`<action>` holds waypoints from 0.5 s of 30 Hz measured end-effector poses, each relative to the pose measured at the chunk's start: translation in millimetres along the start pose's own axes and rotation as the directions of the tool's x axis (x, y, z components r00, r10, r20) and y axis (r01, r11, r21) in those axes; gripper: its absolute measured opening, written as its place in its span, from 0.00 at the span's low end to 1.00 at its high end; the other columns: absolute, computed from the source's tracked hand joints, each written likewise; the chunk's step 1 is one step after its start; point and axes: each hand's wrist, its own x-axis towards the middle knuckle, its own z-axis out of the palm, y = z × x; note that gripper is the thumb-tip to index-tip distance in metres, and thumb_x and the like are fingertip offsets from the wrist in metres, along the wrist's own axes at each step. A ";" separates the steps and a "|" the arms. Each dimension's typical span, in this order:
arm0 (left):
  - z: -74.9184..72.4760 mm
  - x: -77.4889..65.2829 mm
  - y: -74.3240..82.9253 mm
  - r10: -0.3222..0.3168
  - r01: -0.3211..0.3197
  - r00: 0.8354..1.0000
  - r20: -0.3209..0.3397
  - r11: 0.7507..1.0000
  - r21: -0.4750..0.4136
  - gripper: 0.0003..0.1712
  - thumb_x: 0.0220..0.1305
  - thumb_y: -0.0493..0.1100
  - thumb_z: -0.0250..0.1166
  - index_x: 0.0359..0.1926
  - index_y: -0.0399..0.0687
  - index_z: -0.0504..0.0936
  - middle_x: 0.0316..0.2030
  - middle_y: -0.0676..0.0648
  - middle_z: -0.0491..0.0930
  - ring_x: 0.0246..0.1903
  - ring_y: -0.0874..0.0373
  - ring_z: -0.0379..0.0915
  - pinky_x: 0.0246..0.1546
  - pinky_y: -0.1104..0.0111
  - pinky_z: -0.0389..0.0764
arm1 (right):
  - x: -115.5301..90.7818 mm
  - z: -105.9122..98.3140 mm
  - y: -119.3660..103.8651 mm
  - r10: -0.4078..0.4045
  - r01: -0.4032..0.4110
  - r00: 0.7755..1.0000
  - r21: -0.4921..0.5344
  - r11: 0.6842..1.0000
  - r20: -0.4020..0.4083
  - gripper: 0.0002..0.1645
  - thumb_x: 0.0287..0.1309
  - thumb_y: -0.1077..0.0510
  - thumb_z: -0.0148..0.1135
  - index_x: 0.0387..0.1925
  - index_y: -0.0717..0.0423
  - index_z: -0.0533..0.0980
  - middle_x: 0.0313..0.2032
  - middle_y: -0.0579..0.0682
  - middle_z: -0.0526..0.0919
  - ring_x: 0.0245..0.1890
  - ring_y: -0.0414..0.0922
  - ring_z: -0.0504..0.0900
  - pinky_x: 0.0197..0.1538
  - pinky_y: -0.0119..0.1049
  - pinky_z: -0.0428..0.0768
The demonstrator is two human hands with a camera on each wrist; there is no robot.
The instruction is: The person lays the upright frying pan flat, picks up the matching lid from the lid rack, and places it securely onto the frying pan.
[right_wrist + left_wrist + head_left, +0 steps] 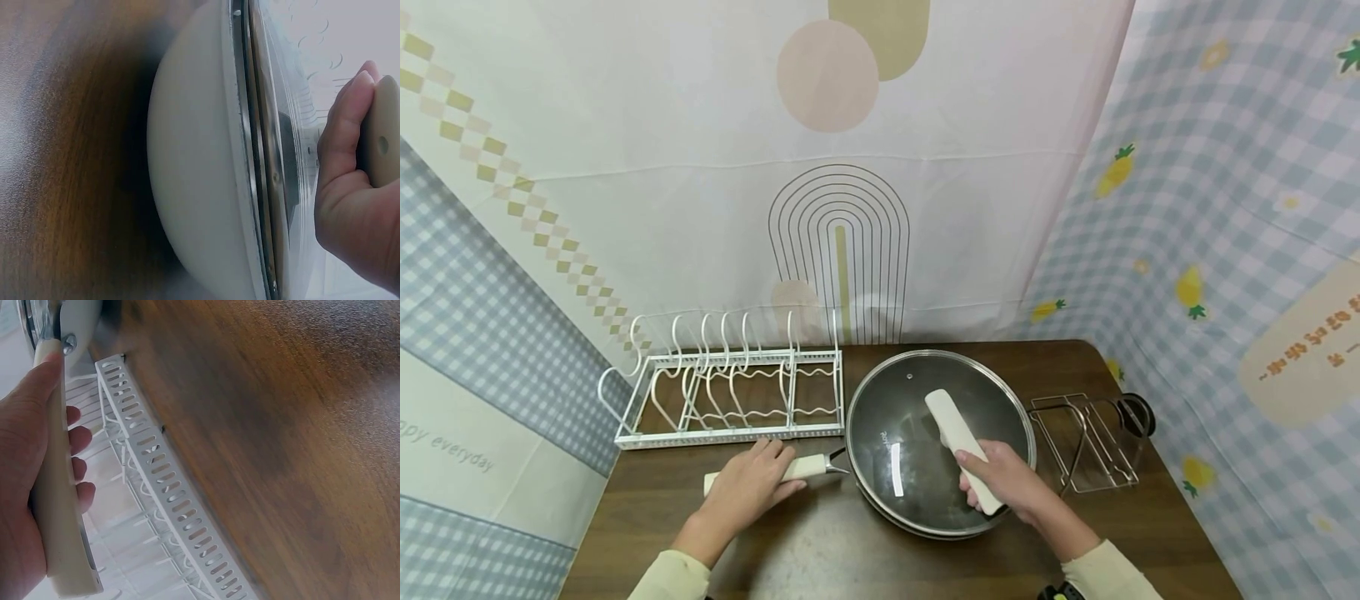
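A cream-coloured pan (pixel 190 144) with rounded sides stands on the wooden table, covered by a glass lid (pixel 902 425) with a metal rim. The long cream handle of the pan (pixel 59 506) points left, and my left hand (pixel 751 477) grips it, thumb along the top and fingers curled beneath. My right hand (pixel 1003 477) holds the near end of the lid's long cream handle (pixel 953 425), its fingers wrapped under the bar. In the right wrist view, the lid's rim lies close along the pan's rim.
A white wire rack (pixel 730 433) with upright dividers stands behind my left hand, near the back wall. Right of the pan is a small metal wire stand (pixel 1086 442) with a black round part (pixel 1137 415). Patterned cloth (pixel 700 233) hangs around the wooden table (pixel 805 550).
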 end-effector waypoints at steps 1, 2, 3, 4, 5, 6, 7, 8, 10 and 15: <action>-0.6 0.4 0.5 -0.003 0.003 1.000 0.003 1.000 0.000 0.28 0.50 0.61 0.80 0.35 0.48 0.75 0.26 0.51 0.73 0.25 0.54 0.67 0.19 0.65 0.69 | 0.3 0.0 0.4 0.002 -0.002 1.000 -0.004 1.000 -0.001 0.29 0.77 0.51 0.55 0.58 0.77 0.67 0.24 0.50 0.81 0.18 0.40 0.81 0.22 0.34 0.83; -1.6 0.9 1.2 -0.007 0.007 1.000 0.010 1.000 -0.001 0.28 0.50 0.61 0.80 0.35 0.48 0.75 0.26 0.51 0.74 0.24 0.54 0.68 0.19 0.64 0.70 | 0.5 -0.1 0.8 0.004 -0.005 1.000 -0.007 1.000 -0.001 0.29 0.77 0.51 0.55 0.58 0.77 0.67 0.24 0.50 0.81 0.18 0.41 0.82 0.22 0.34 0.83; -2.2 1.1 1.7 -0.011 0.011 1.000 0.018 1.000 -0.004 0.28 0.50 0.60 0.79 0.34 0.48 0.75 0.25 0.51 0.74 0.23 0.54 0.69 0.19 0.64 0.70 | 0.7 0.0 1.3 0.007 -0.007 1.000 -0.009 1.000 0.000 0.29 0.77 0.51 0.55 0.58 0.76 0.67 0.24 0.50 0.81 0.18 0.41 0.82 0.23 0.34 0.83; -3.3 1.3 2.6 -0.017 0.018 1.000 0.025 1.000 -0.007 0.28 0.50 0.60 0.80 0.34 0.48 0.74 0.25 0.52 0.74 0.22 0.54 0.70 0.19 0.64 0.70 | 0.9 0.1 1.8 0.010 -0.010 1.000 -0.009 1.000 0.002 0.29 0.77 0.51 0.55 0.58 0.76 0.67 0.24 0.50 0.81 0.18 0.41 0.82 0.23 0.34 0.83; -3.9 1.5 3.4 -0.024 0.024 0.999 0.033 1.000 -0.008 0.28 0.50 0.60 0.80 0.34 0.48 0.74 0.24 0.52 0.74 0.22 0.54 0.70 0.19 0.63 0.71 | 1.0 0.3 2.5 0.012 -0.012 1.000 -0.009 1.000 0.005 0.29 0.77 0.51 0.55 0.58 0.76 0.67 0.24 0.50 0.81 0.19 0.41 0.82 0.23 0.34 0.83; -4.2 1.5 4.0 -0.029 0.029 0.999 0.043 1.000 -0.009 0.28 0.51 0.60 0.80 0.34 0.48 0.74 0.23 0.52 0.73 0.21 0.55 0.71 0.19 0.63 0.70 | 1.1 0.4 3.4 0.013 -0.013 1.000 -0.007 1.000 0.008 0.29 0.77 0.51 0.55 0.57 0.76 0.67 0.24 0.50 0.81 0.19 0.41 0.81 0.23 0.34 0.83; -3.7 1.3 4.3 -0.033 0.033 0.998 0.051 0.999 -0.009 0.28 0.51 0.60 0.79 0.34 0.49 0.74 0.23 0.53 0.73 0.20 0.55 0.71 0.18 0.64 0.70 | 1.1 0.6 4.1 0.015 -0.015 1.000 -0.004 1.000 0.011 0.29 0.78 0.51 0.54 0.58 0.77 0.67 0.24 0.50 0.81 0.19 0.41 0.81 0.23 0.34 0.83; -3.6 1.1 4.5 -0.035 0.036 0.998 0.056 0.999 -0.010 0.28 0.51 0.60 0.79 0.34 0.49 0.74 0.23 0.53 0.72 0.20 0.55 0.70 0.18 0.64 0.70 | 1.0 0.7 4.7 0.016 -0.016 1.000 0.001 1.000 0.014 0.29 0.78 0.51 0.54 0.58 0.77 0.67 0.24 0.50 0.81 0.19 0.41 0.81 0.23 0.34 0.83; -2.5 0.6 4.4 -0.033 0.034 0.998 0.056 0.999 -0.010 0.27 0.51 0.60 0.79 0.35 0.49 0.74 0.23 0.53 0.72 0.20 0.55 0.70 0.18 0.64 0.70 | 1.2 0.9 5.7 0.016 -0.016 1.000 0.008 1.000 0.016 0.29 0.78 0.51 0.54 0.58 0.77 0.67 0.24 0.50 0.81 0.19 0.40 0.81 0.23 0.34 0.83; -1.2 -0.1 2.6 -0.016 0.016 0.999 0.032 1.000 0.000 0.27 0.51 0.61 0.77 0.35 0.49 0.74 0.23 0.54 0.72 0.19 0.56 0.70 0.17 0.65 0.69 | 3.5 0.3 5.8 0.013 -0.013 1.000 0.003 1.000 0.018 0.29 0.77 0.50 0.55 0.57 0.77 0.67 0.25 0.50 0.81 0.19 0.40 0.81 0.23 0.34 0.83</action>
